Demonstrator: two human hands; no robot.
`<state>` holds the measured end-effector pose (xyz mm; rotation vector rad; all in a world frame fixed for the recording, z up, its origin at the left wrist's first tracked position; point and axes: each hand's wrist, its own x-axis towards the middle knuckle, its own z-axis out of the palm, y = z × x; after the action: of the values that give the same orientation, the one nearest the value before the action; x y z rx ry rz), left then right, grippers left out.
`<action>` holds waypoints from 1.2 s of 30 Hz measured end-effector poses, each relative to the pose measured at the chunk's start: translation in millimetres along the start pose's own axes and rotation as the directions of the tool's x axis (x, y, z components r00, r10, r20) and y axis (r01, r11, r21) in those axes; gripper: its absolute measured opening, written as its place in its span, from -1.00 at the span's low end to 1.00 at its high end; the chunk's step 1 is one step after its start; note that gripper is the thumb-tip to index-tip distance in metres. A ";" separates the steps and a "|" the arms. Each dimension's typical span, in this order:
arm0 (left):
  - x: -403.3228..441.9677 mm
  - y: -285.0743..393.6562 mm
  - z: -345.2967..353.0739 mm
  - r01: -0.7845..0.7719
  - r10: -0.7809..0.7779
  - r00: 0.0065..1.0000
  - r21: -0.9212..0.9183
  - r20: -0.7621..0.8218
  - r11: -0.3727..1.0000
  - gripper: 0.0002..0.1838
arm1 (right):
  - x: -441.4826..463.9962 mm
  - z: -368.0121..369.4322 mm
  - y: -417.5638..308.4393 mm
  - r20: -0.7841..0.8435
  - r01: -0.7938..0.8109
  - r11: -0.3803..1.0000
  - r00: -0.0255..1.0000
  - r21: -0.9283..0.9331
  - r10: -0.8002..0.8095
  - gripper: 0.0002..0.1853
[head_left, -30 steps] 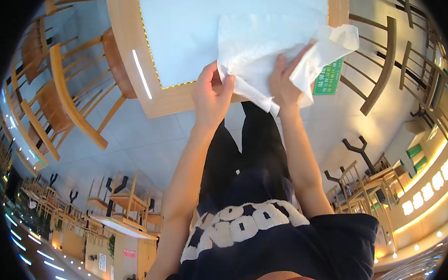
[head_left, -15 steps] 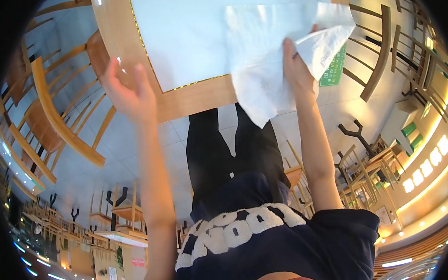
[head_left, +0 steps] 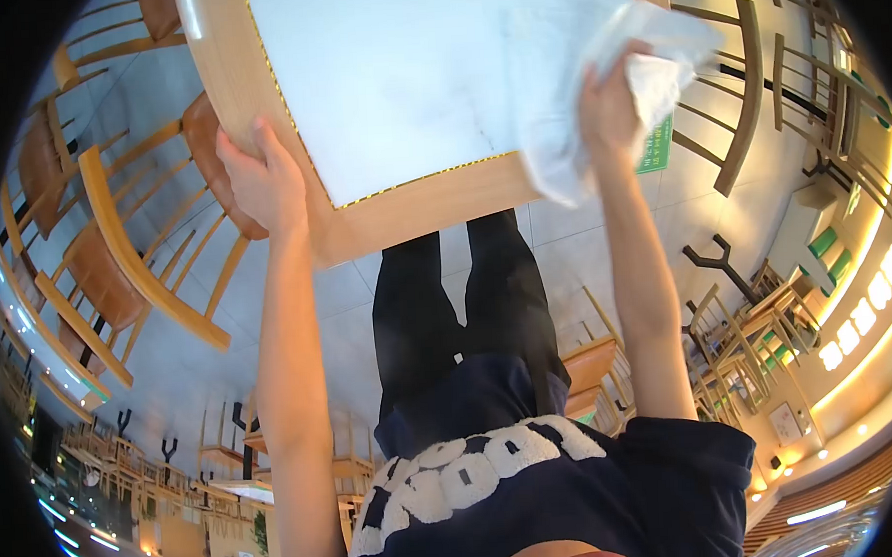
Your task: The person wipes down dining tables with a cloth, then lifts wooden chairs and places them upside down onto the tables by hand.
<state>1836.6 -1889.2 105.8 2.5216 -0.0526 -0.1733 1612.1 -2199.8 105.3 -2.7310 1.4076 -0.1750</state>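
Note:
A white cloth (head_left: 657, 85) is bunched in my right hand (head_left: 613, 112), over the right front part of a table with a pale top (head_left: 388, 92) and wooden border. Its loose folds are smeared by motion and hang past the front edge. My left hand (head_left: 268, 182) is at the table's left edge, thumb on the wooden border (head_left: 423, 205) and fingers down the outer side, seemingly gripping it. Faint dark marks show on the pale top near the cloth.
Wooden chairs with brown seats (head_left: 217, 154) stand close on the left, and another chair (head_left: 747, 96) is on the right. A green printed sign (head_left: 656, 148) shows beside the right front corner. Behind me are more tables and chairs.
My left hand has come down from above onto the table's left edge. My right hand has shifted slightly, with the cloth more bunched and drawn to the right. The view has tilted slightly.

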 end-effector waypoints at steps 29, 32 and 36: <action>-0.2 7.7 1.1 0.115 -0.128 0.989 0.152 0.075 0.982 -0.19 | 44.0 11.3 82.8 -0.045 0.071 0.996 0.997 0.057 -0.068 -0.18; 0.6 2.2 3.8 0.081 -0.087 0.996 0.199 0.024 0.977 -0.18 | 69.8 31.9 39.5 -0.114 0.028 1.000 0.993 -0.004 -0.028 -0.17; 2.3 2.0 6.5 0.045 -0.047 0.999 0.172 0.007 0.984 -0.19 | 15.8 0.9 -23.3 0.100 0.374 0.921 0.918 0.106 -0.384 -0.14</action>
<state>1838.0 -1894.8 101.4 2.6955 -0.0145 -0.2087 1640.1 -2199.2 108.0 -2.8577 0.8079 -0.0847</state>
